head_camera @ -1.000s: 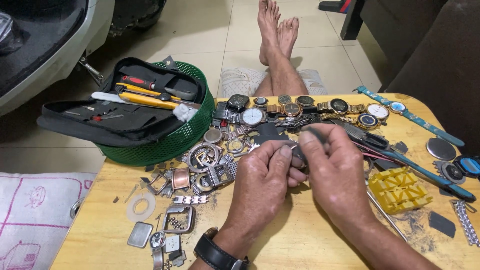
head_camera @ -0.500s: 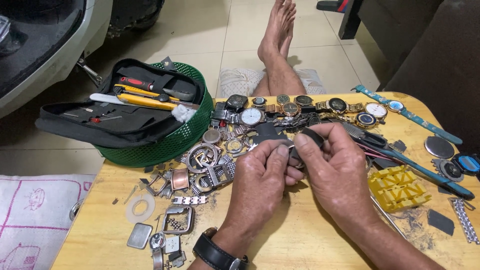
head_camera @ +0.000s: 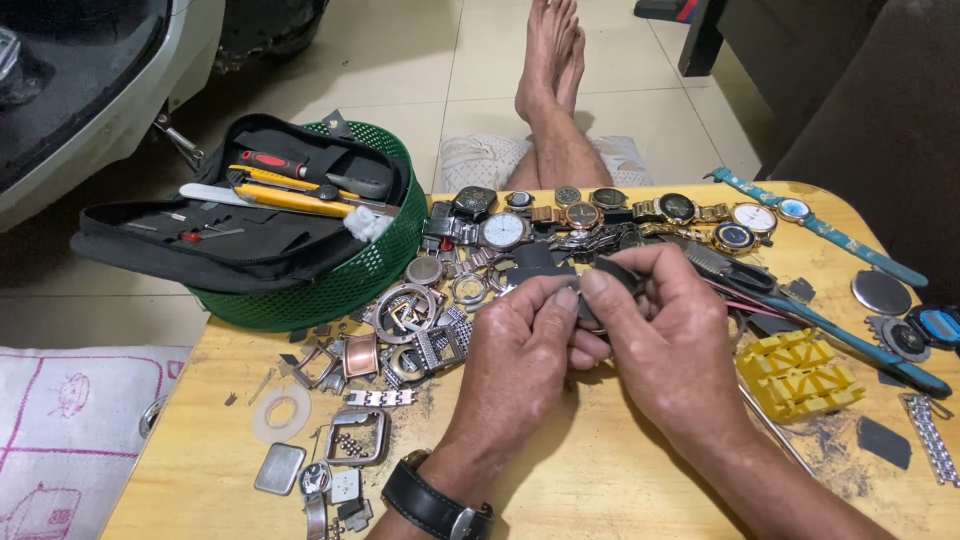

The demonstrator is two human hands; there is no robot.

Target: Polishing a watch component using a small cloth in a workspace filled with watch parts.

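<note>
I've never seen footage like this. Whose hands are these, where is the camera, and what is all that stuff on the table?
No machine here: the camera is worn on a person's head and looks down at their own two bare hands. The left hand, with a black wristwatch on its wrist, and the right hand together pinch a small dark watch part; what exactly it is stays hidden by the fingers. They work over a wooden table strewn with wristwatches, loose watch cases and a yellow plastic holder block. At the left, a green mesh basket carries an open black tool pouch. Beyond the table the person's bare feet rest on the tiled floor.
</note>
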